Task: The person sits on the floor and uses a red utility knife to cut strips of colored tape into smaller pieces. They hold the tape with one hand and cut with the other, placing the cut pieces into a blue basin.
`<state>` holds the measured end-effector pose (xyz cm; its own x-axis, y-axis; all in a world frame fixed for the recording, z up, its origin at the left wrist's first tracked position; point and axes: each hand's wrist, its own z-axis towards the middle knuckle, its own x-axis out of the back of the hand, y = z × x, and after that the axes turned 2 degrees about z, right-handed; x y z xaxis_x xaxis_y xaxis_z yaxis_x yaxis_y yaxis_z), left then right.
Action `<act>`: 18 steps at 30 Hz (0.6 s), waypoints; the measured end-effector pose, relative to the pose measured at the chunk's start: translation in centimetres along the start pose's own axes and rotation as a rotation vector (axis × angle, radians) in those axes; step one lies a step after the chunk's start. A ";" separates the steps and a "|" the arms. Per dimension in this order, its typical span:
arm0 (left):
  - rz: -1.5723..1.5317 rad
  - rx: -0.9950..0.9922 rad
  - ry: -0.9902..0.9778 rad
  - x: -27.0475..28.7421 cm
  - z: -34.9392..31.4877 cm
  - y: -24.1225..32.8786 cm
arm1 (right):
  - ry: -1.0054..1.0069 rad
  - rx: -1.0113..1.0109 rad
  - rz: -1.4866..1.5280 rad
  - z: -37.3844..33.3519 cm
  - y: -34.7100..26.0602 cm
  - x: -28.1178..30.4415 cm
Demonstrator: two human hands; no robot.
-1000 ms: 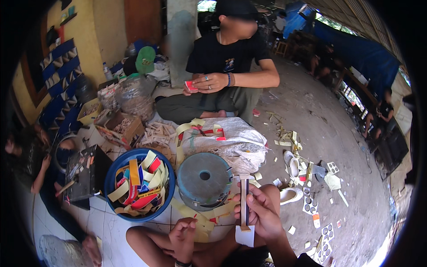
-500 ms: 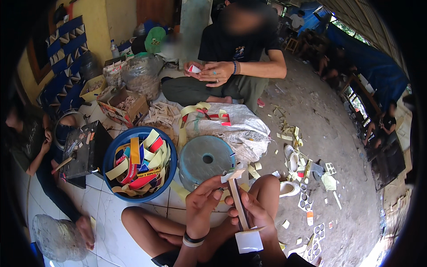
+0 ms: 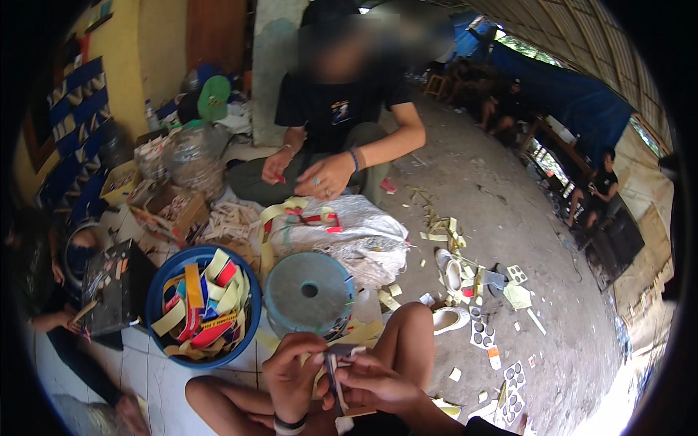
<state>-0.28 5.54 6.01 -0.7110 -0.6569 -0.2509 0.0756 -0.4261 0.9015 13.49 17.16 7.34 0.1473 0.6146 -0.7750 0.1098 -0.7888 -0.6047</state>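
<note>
Narrow dark-and-pale strip [image 3: 335,385], material unclear: held in air above seated person's lap, nearer person than grey-green round drum [image 3: 291,280], to right of near rim of blue round plastic basin [image 3: 211,362]. Long axis runs away from body, far end tipped slightly left. Right hand [image 3: 382,383]: fingers bent around mid-length from right, gap closed on it. Left hand [image 3: 291,372]: nearer far end, fingers curled, thumb tip beside it; whether pinching, cannot tell.

Soft, dim daylight covers the round blue plastic tub [image 3: 211,361]; far to its right, white glare burns out and the ribbed brownish roof [image 3: 589,43] bends.
</note>
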 end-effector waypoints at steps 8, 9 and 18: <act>0.158 -0.043 -0.157 2.1 -0.4 0.2 | -0.151 -0.191 -0.183 -1.6 -0.2 1.7; 0.180 -0.067 -0.180 2.2 -0.4 0.1 | -0.165 -0.175 -0.241 -1.6 -0.1 1.8; 0.441 -0.204 -0.218 2.6 -1.2 1.4 | -0.221 -0.099 -0.403 -1.3 0.5 1.5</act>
<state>-1.18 2.48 6.16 -0.7081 -0.6659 0.2350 0.5192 -0.2653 0.8124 15.05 17.66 6.14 -0.1378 0.8496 -0.5091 0.2106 -0.4772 -0.8532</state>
